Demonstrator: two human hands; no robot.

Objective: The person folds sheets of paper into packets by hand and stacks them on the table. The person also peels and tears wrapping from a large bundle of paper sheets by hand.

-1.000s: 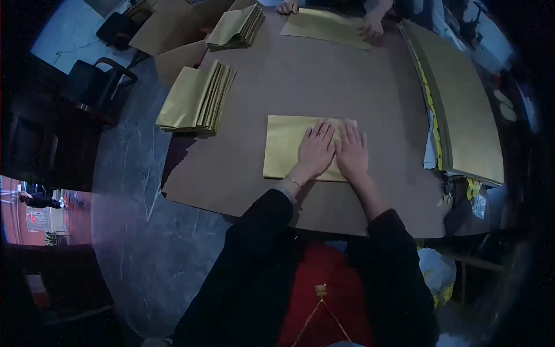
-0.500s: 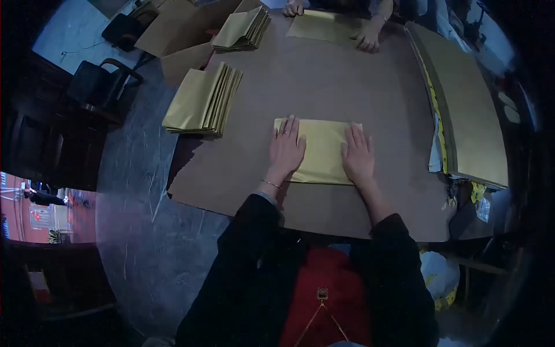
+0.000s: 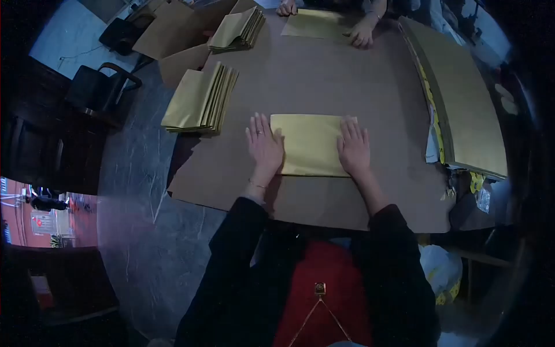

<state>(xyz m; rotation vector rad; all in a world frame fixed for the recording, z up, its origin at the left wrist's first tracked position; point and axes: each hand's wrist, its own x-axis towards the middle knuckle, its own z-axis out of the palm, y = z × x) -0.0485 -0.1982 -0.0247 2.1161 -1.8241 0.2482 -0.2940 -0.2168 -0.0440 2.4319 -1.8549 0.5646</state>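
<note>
Golden sheet (image 3: 312,144), smooth and rectangular, lies flat on the brown desk (image 3: 324,75) between left hand (image 3: 266,149) and right hand (image 3: 355,152). Grip: released, both palms down, fingers extended. Layered golden stack (image 3: 193,104): forward-left of the left hand.

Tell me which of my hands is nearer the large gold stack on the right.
Right. Your right hand rests on the right end of the gold paper, left of the large gold stack; your left hand is farther, at the paper's left edge.
</note>
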